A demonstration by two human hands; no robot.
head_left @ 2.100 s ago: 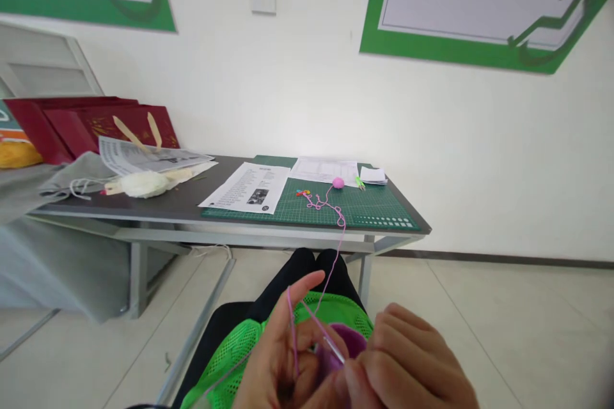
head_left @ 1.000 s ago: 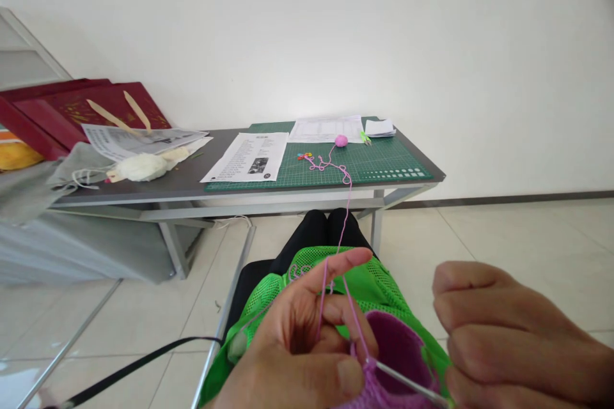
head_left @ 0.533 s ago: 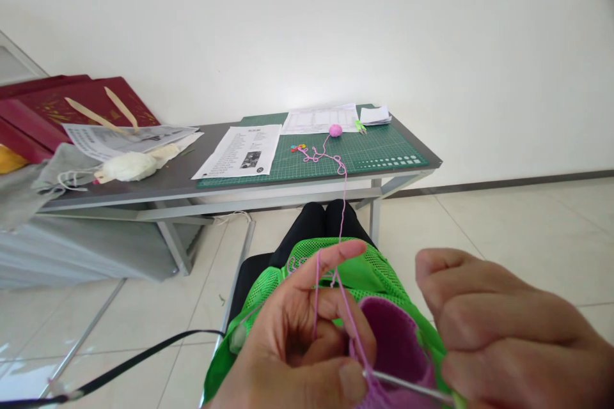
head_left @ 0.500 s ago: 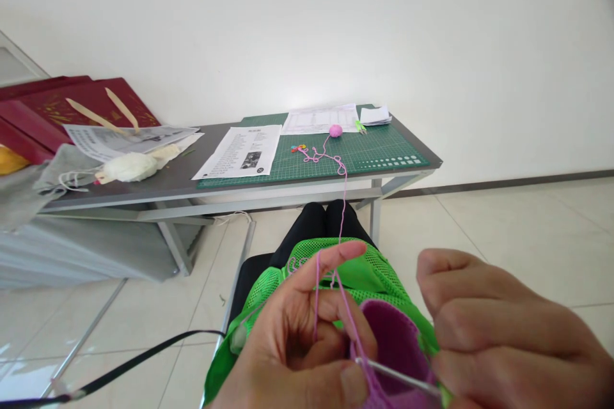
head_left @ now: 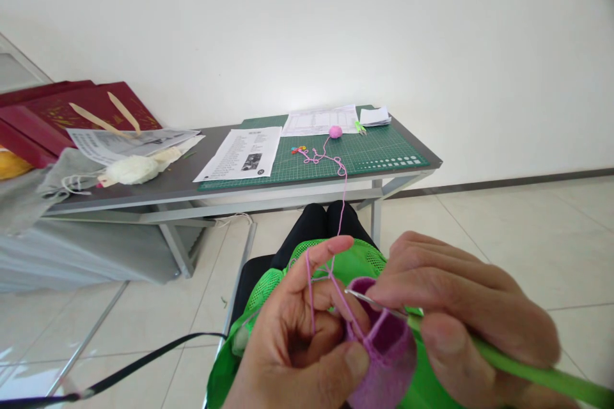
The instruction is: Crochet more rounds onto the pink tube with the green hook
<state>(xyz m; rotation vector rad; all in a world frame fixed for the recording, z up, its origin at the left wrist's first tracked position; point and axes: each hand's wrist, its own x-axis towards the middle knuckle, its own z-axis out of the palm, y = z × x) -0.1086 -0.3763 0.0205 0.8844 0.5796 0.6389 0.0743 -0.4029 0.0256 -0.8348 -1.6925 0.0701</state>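
Observation:
Between thumb and fingers, my left hand [head_left: 307,339] pinches the edge of a purple-pink crocheted piece [head_left: 391,364], hollow like a small pouch. Its index finger is raised, with pink yarn [head_left: 311,294] looped over it. My right hand [head_left: 470,319] grips a crochet hook [head_left: 522,364] with a green handle and a silver shaft. The hook's tip lies just above the piece's opening, beside the yarn strand. From my left hand the strand runs up to a small pink yarn ball [head_left: 335,131] on the table.
A green cutting mat [head_left: 384,147] bears small colored stitch markers [head_left: 298,149], green snips [head_left: 359,128] and a paper stack [head_left: 375,116]. A printed sheet [head_left: 240,153] lies left of them. Further left are white yarn [head_left: 132,169] and dark red bags [head_left: 71,108]. A green mesh apron [head_left: 259,300] covers my lap.
My right hand has turned from a fist-like view, showing the hook's green handle now. The hook tip has lifted off the stitches, and the crocheted piece has tilted.

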